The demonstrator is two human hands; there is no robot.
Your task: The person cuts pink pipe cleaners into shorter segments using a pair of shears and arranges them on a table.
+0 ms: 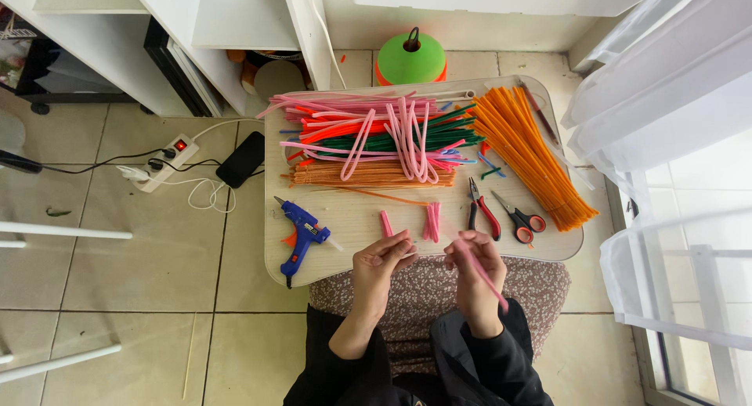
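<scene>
Tabletop [356, 218] of pale wood filled the space ahead of both hands, and most of what lay on it sat well beyond the fingertips: a broad heap of pipe cleaners [376, 140] in pink, red, green and orange, with a separate orange bundle [529, 151] fanned out far to the right. Nearer, just ahead of the right hand [474, 273], lay red-handled pliers [484, 210] and scissors [521, 220]; a blue glue gun [301, 235] rested off to the left of the left hand [377, 267]. Between the hands and the heap lay a few short pink pieces [431, 220], which suggested some cutting or folding was done, while the large heap seemed hardly used, so the work looked early. The left hand's fingers were pressed together, pinching one end of a pink pipe cleaner [479, 273]; the right hand was curled around it, the stem trailing down toward the wrist.
</scene>
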